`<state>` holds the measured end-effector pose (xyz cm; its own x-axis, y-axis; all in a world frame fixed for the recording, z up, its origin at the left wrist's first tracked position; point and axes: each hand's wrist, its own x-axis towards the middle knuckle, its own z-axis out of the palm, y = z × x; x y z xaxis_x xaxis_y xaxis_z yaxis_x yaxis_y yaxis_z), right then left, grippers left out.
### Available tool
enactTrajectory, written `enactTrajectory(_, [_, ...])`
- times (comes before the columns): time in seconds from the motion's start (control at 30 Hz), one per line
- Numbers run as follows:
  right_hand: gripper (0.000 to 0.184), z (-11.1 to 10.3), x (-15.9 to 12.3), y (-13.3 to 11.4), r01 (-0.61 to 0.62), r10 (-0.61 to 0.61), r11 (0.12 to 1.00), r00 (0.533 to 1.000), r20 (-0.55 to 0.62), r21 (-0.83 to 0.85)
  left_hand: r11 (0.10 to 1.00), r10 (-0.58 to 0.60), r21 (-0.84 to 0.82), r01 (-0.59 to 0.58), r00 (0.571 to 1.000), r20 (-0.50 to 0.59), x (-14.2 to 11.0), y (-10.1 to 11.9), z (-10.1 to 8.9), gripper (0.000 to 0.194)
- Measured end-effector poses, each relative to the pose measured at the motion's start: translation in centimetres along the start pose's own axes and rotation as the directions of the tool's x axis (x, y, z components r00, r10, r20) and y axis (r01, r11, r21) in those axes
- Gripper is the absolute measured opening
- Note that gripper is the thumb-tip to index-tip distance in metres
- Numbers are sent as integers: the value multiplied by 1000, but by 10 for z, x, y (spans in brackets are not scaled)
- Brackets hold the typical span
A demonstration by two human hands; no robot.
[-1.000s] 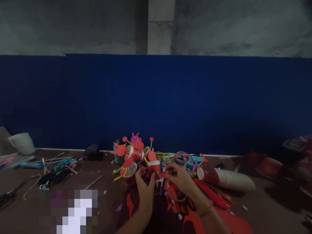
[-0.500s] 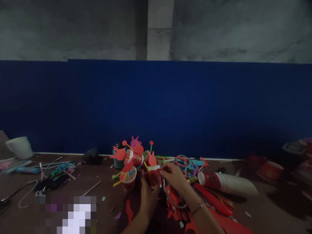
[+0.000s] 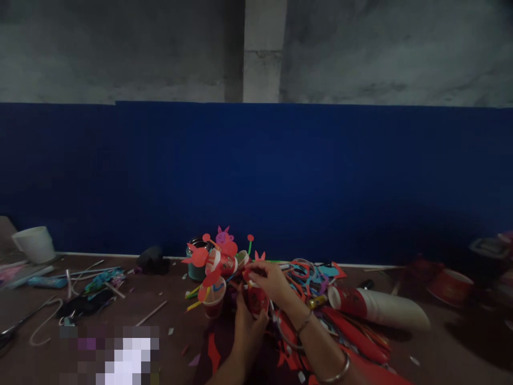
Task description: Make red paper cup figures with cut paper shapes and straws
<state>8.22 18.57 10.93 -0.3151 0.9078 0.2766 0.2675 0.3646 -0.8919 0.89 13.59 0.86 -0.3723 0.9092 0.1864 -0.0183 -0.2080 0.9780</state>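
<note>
My left hand is wrapped round a red paper cup and keeps it upright. Over the cup's rim is my right hand, fingers pinched against a small red piece whose kind I cannot make out. Behind the fingers, a red cutout with two pointed ears shows only at its top. Just left stands another paper cup with a red cutout on its side and yellow straws beside it. A red-and-white cup lying on its side, with round red cutouts on it, rests above that.
A stack of paper cups lies at right, near red foam scraps. Coloured strips and rings crowd behind my right hand. A teal jar, a white cup and a dark lump stand along the blue panel.
My right hand has moved left and slightly up, across the top of the cup. My left hand still grips the cup. The eared cutout is now largely covered by my right hand.
</note>
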Motion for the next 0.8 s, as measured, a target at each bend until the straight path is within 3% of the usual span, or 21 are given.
enactTrajectory(0.5, [16, 11, 9, 6, -28, 27, 998, 1000, -8, -61, 1000, 9, -1, -9, 1000, 17, 1, -5, 1, 68])
enactTrajectory(0.8, [18, 15, 12, 7, -160, 159, 986, 987, 13, 45, 1000, 2, -31, -2, 1000, -14, 3, -13, 3, 71])
